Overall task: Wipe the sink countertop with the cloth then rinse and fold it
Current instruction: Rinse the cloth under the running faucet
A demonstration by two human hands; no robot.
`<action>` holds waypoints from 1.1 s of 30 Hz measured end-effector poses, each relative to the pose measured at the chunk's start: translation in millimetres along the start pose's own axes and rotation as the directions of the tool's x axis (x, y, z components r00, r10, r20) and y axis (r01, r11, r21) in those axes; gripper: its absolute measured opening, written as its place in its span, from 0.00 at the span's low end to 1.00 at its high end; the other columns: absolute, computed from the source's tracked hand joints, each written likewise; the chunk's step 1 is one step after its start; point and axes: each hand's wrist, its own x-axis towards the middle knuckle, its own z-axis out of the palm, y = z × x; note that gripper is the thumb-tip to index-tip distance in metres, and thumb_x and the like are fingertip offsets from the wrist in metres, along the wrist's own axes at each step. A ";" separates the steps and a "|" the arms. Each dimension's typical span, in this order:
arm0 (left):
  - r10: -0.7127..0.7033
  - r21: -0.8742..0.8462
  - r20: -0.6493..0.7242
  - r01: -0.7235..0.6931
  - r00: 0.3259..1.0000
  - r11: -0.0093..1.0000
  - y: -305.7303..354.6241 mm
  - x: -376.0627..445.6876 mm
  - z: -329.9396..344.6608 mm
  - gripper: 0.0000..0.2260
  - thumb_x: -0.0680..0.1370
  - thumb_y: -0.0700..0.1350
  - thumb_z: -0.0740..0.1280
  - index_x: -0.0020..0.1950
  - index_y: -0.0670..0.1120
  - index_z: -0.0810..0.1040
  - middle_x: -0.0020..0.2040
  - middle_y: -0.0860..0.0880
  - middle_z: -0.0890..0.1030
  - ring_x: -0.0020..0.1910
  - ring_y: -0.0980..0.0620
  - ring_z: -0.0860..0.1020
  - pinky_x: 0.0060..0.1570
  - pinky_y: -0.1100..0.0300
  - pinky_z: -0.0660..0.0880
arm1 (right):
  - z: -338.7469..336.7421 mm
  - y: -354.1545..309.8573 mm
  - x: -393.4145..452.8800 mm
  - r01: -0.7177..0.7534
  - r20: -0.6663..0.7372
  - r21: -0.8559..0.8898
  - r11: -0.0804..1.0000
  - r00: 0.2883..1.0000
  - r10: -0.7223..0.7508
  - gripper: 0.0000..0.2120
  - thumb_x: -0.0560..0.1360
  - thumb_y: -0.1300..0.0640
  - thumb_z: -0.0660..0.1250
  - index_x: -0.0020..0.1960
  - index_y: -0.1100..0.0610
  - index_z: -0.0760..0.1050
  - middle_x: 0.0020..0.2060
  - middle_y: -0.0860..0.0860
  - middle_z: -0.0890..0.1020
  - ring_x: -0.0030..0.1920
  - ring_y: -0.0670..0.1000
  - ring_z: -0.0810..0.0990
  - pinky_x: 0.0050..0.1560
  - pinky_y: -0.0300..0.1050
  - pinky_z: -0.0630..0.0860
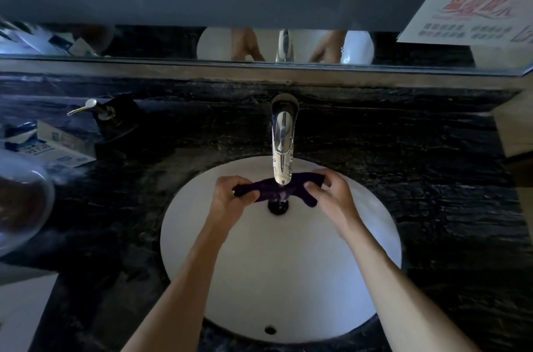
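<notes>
At upper left of the frame, on the dark marbled countertop (418, 178): a black soap dispenser (115, 117) with a silvery pump, a blue-and-white printed box (54, 146) just beside it, and a glass bowl (20, 201) at the left edge. Along the top, a mirror (173, 40) showing two forearms and the tap in reflection; at upper right, a printed sheet (473, 16) with red lettering too blurred to read.

At centre, a white oval sink (288, 279), with a chrome faucet (282, 143) reaching out over it and its spout hiding the middle of the cloth (269, 188). Under the cloth, partly covered, the dark drain (278, 208); near the bottom rim, a small overflow hole (270, 330).

Dark purple cloth bunched into a narrow band, held above the basin right under the spout, long axis running left to right across the frame, right end drooping slightly toward the lower right.

Left hand (230, 193) clamped on the cloth's left end, fingers curled round it. Right hand (331, 193) pinching the right end between thumb and curled fingers.
</notes>
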 end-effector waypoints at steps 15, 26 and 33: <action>-0.260 -0.661 0.086 0.250 0.962 0.707 27.7 -4.3 73.3 0.08 0.80 0.36 0.65 0.56 0.46 0.78 0.50 0.41 0.83 0.44 0.43 0.83 0.38 0.46 0.82 | 6.2 -4.5 -12.9 -0.129 -0.053 0.534 0.836 0.981 0.185 0.06 0.78 0.58 0.72 0.53 0.54 0.77 0.50 0.56 0.84 0.50 0.57 0.84 0.50 0.59 0.82; -0.356 -0.709 -0.118 0.173 0.927 0.684 13.1 -9.6 67.6 0.12 0.81 0.41 0.68 0.63 0.47 0.74 0.56 0.42 0.81 0.48 0.47 0.82 0.42 0.55 0.80 | 73.6 4.8 2.5 -0.211 0.072 0.284 0.935 0.977 0.199 0.04 0.82 0.57 0.66 0.55 0.51 0.78 0.49 0.55 0.86 0.50 0.57 0.86 0.51 0.58 0.84; -0.292 -0.695 -0.169 0.096 0.942 0.713 -0.8 -10.0 28.4 0.08 0.81 0.42 0.68 0.59 0.43 0.80 0.51 0.40 0.85 0.47 0.43 0.85 0.43 0.50 0.82 | 73.5 8.3 12.3 -0.404 0.133 0.452 0.795 0.912 0.388 0.09 0.83 0.57 0.64 0.51 0.58 0.82 0.49 0.60 0.87 0.51 0.64 0.86 0.57 0.65 0.80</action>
